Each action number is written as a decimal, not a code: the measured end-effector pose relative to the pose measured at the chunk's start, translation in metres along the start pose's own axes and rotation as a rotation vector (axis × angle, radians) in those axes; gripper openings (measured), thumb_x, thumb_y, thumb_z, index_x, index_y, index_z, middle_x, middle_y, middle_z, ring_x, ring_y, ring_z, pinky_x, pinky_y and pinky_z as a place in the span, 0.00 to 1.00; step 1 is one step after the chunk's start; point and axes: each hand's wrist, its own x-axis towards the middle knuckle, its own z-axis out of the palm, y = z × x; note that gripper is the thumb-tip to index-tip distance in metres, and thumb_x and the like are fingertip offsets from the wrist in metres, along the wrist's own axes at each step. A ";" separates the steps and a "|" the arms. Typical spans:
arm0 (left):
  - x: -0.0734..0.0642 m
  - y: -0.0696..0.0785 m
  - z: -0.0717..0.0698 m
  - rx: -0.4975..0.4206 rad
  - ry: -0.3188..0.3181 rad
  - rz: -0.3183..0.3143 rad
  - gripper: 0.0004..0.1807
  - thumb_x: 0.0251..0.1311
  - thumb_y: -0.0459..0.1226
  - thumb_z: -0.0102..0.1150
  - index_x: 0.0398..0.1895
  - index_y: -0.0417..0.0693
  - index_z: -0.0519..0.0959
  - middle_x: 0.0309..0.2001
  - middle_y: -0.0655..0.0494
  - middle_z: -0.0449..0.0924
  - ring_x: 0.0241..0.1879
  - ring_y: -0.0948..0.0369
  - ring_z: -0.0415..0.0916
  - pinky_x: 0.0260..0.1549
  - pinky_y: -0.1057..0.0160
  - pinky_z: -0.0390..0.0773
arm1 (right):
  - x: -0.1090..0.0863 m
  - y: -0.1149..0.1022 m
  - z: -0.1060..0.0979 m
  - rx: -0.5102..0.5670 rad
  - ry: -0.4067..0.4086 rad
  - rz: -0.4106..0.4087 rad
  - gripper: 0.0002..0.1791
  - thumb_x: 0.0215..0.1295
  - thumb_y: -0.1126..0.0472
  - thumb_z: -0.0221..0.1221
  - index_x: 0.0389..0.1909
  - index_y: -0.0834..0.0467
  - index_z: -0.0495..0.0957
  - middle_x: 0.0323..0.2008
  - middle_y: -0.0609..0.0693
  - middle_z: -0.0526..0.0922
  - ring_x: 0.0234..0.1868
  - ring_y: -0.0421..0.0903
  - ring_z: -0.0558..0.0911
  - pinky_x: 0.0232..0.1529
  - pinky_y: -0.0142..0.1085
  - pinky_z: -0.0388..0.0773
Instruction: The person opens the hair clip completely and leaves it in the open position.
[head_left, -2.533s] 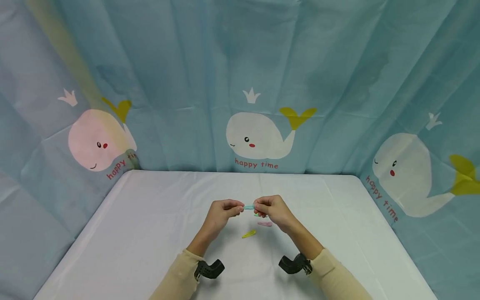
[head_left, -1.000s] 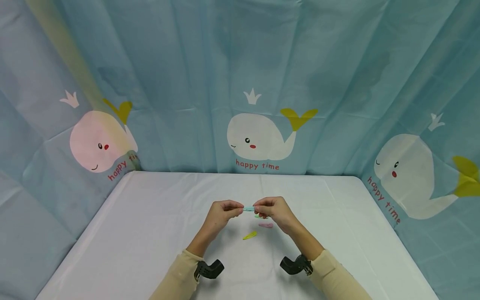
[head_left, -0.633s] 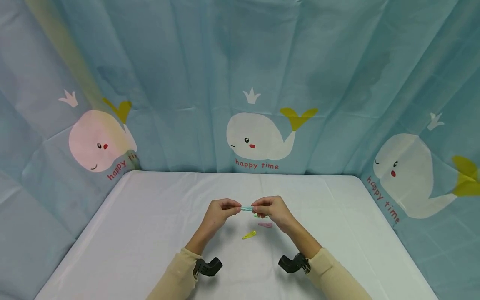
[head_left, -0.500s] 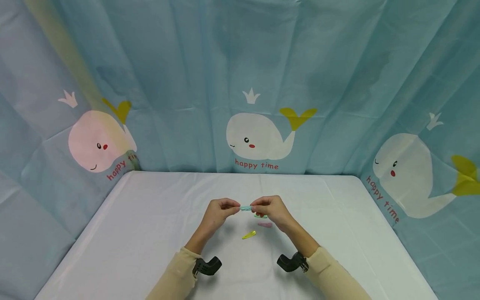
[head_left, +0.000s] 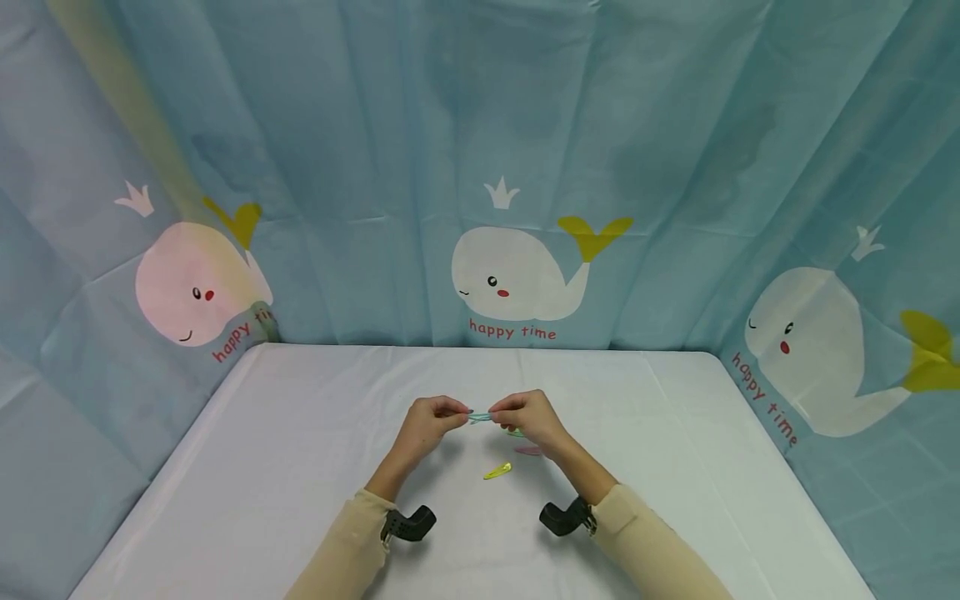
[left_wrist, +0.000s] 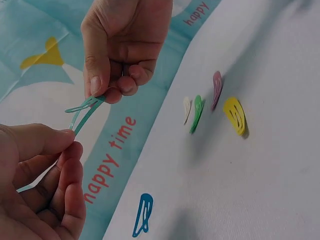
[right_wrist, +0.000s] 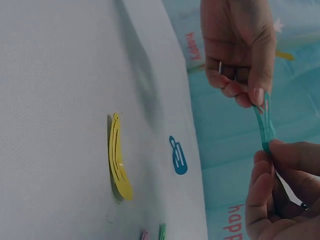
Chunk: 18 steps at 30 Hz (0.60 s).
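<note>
A teal snap hair clip (head_left: 480,417) is held up over the table between both hands. My left hand (head_left: 426,429) pinches one end between thumb and fingertips. At the other end, my right hand (head_left: 534,419) pinches it the same way. Seen from the left wrist, the clip (left_wrist: 86,111) stands sprung, its inner tongue lifted away from the frame. Below lie a yellow hair clip (head_left: 497,472), a pink one (head_left: 528,451) and a green one (head_left: 515,432), the last two partly covered by the right hand in the head view.
A blue hair clip (left_wrist: 143,215) and a white one (left_wrist: 187,110) also lie on the white-covered table (head_left: 300,475). Blue curtains (head_left: 390,167) with printed whales close off the back and sides. Each wrist wears a black camera mount (head_left: 408,524).
Both hands have drifted a little to the left, carrying the teal hair clip. Its left end looks more forked now. The clips on the table have stayed in place.
</note>
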 end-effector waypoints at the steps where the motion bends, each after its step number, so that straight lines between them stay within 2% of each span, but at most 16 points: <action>1: 0.001 -0.001 0.000 0.004 -0.002 -0.005 0.04 0.57 0.33 0.66 0.34 0.42 0.85 0.32 0.53 0.85 0.31 0.63 0.75 0.32 0.64 0.71 | 0.002 0.001 0.001 -0.004 -0.002 -0.006 0.08 0.59 0.66 0.65 0.34 0.68 0.86 0.28 0.62 0.85 0.25 0.42 0.78 0.35 0.44 0.80; 3: 0.003 -0.004 -0.001 0.015 -0.004 -0.021 0.04 0.58 0.33 0.66 0.34 0.41 0.85 0.32 0.53 0.85 0.31 0.63 0.74 0.32 0.64 0.70 | 0.005 0.003 0.003 -0.011 -0.009 -0.019 0.08 0.59 0.66 0.65 0.34 0.68 0.86 0.27 0.59 0.85 0.25 0.42 0.78 0.34 0.44 0.80; 11: 0.008 -0.016 -0.007 0.095 0.000 -0.059 0.03 0.57 0.33 0.66 0.33 0.41 0.85 0.31 0.52 0.84 0.30 0.62 0.72 0.30 0.65 0.70 | 0.019 0.014 0.016 -0.060 -0.034 -0.031 0.06 0.60 0.67 0.64 0.33 0.67 0.86 0.29 0.56 0.86 0.25 0.40 0.77 0.28 0.30 0.75; 18: 0.011 -0.026 -0.011 0.183 -0.001 -0.111 0.03 0.55 0.32 0.66 0.32 0.41 0.85 0.30 0.52 0.84 0.28 0.62 0.72 0.28 0.66 0.70 | 0.029 0.023 0.029 -0.121 -0.049 -0.019 0.04 0.58 0.69 0.65 0.31 0.66 0.86 0.28 0.53 0.85 0.24 0.39 0.76 0.27 0.29 0.75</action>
